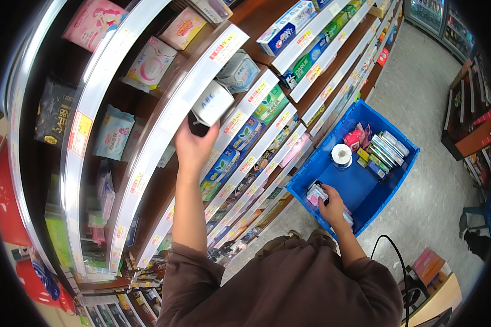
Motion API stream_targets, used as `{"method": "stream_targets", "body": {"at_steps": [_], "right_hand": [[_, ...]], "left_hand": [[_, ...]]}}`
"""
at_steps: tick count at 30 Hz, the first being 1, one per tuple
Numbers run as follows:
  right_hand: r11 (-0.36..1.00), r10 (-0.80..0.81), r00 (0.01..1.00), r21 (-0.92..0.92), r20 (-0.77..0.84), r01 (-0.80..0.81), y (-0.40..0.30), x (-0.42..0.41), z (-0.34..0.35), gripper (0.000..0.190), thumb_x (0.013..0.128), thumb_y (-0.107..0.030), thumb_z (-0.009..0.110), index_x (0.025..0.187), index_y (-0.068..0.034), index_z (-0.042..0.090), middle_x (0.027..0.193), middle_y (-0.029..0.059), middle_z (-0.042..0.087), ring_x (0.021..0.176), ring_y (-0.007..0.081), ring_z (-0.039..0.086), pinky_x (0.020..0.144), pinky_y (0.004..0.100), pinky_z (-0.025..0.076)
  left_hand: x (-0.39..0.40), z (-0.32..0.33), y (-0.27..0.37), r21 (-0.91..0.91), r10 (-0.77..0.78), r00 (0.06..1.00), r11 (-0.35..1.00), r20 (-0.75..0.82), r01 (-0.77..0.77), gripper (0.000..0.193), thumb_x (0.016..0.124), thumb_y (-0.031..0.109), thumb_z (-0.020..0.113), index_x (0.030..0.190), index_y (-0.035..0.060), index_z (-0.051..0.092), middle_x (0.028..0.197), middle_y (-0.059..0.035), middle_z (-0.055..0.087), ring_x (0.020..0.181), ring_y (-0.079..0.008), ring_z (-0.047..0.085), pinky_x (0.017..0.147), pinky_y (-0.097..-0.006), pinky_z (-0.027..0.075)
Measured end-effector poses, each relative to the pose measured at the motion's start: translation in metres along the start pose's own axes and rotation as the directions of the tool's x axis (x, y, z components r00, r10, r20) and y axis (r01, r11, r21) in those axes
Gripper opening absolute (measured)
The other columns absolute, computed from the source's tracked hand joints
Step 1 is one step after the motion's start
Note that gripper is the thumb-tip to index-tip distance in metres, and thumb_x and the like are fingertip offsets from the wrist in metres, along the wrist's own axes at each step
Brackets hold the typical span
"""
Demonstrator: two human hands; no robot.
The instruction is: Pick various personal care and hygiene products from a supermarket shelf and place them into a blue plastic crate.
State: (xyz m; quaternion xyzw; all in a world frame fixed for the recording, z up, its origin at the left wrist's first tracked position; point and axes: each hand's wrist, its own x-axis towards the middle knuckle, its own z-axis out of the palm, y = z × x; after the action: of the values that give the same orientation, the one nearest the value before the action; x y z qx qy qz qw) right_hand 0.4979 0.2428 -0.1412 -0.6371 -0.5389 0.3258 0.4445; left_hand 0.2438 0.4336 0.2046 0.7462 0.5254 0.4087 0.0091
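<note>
My left hand [196, 143] reaches up to a shelf. Its thumb and fingers are around the near end of a white ABC sanitary-pad pack [213, 102], which is tilted at the shelf edge. A blue-grey ABC pack [239, 71] stands right behind it. Lower and to the right, my right hand [333, 206] is inside the near left corner of a blue plastic crate [354, 180]. The fingers close on a small white and pink plastic-wrapped pack [314, 195]; part of it is hidden by the hand.
The crate also holds a white roll [342, 155], a pink pack [354, 139] and several small boxes [386, 149]. Shelves with price strips [167, 106] run along my left, stocked with pads and toothpaste boxes [286, 28]. A black cable [393, 241] loops at right.
</note>
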Motion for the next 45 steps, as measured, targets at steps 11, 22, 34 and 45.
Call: {"method": "stream_targets", "body": {"at_steps": [11,22,34,45], "right_hand": [[0.852,-0.523,0.847,0.05,0.095,0.521,-0.109,0.001,-0.05,0.073,0.067,-0.028,0.085,0.128,0.0,0.056,0.13,0.0206,0.06,0.115,0.0379,0.059,0.097,0.0451,0.048],[0.944,0.173,0.971,-0.309,0.168,-0.115,0.04,0.005,0.034,0.068,0.072,-0.036,0.081,0.124,0.001,0.06,0.112,0.0217,0.064,0.107,0.0387,0.062,0.091,0.0458,0.052],[0.927,0.244,0.881,-0.364,0.405,-0.089,0.125,0.008,0.079,0.068,0.089,-0.042,0.069,0.14,0.0,0.051,0.133,0.0248,0.058,0.126,0.0428,0.052,0.107,0.0461,0.042],[0.976,-0.022,0.993,-0.215,0.112,0.046,0.038,0.023,0.024,0.049,0.085,-0.02,0.072,0.127,0.0,0.056,0.114,0.0202,0.062,0.108,0.0393,0.058,0.092,0.046,0.048]], "left_hand": [[-0.223,0.083,0.002,-0.296,-0.122,0.705,0.848,0.698,0.44,0.043,0.079,0.016,0.076,0.117,-0.0001,0.063,0.098,-0.0158,0.067,0.089,-0.0337,0.066,0.083,-0.0405,0.052],[-0.312,0.073,-0.028,-0.013,-0.435,0.598,0.801,0.673,0.598,0.043,0.09,0.021,0.07,0.128,0.0026,0.061,0.121,-0.0172,0.069,0.113,-0.0299,0.066,0.096,-0.0388,0.051],[-0.23,0.005,-0.006,-0.004,-0.033,0.958,0.999,0.283,0.036,0.032,0.077,-0.001,0.069,0.109,0.0018,0.066,0.104,-0.0152,0.069,0.092,-0.0342,0.065,0.081,-0.0407,0.052],[-0.011,0.016,0.036,0.067,-0.109,0.993,0.992,0.049,0.106,0.068,0.083,0.023,0.079,0.137,-0.0068,0.05,0.13,-0.023,0.062,0.122,-0.0357,0.059,0.104,-0.0421,0.046]]}}
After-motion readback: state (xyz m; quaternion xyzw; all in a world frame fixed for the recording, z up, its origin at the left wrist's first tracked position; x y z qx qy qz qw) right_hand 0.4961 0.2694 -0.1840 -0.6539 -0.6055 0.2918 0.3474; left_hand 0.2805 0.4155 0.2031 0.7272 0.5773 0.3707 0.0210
